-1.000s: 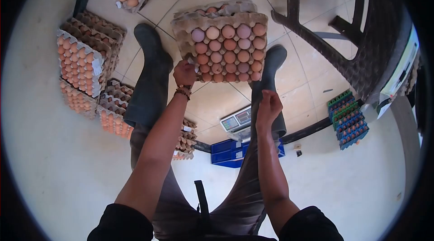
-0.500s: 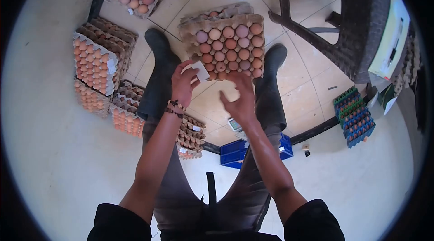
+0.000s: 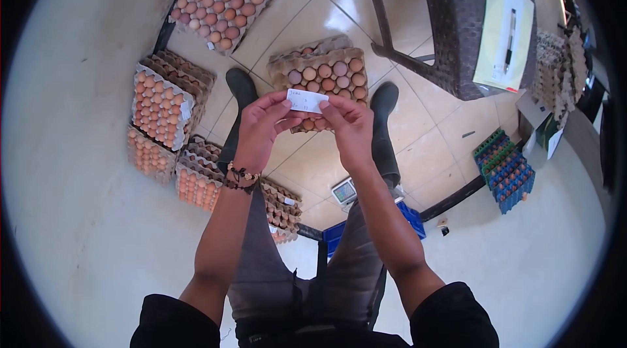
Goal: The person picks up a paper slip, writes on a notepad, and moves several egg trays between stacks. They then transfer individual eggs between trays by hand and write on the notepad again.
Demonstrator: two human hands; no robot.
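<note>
**A:** Gripping what, exactly?

**B:** A paper slip. The left hand pinches one end and the right hand the other, each grip closed on it between thumb and fingertips.

**A:** Where is it?

**B:** In the head view it's held flat in the air, over the near edge of the egg tray on the floor between the boots (there's writing on it, too small to read).

**A:** Which step?

**B:** Checking the slip, I'd judge. Any next move needs one grip to keep hold while the other frees up.

**A:** And the arms?

**B:** Both forearms reach forward and down, with the wrists turned inward. There's a bracelet on the left one.
</note>
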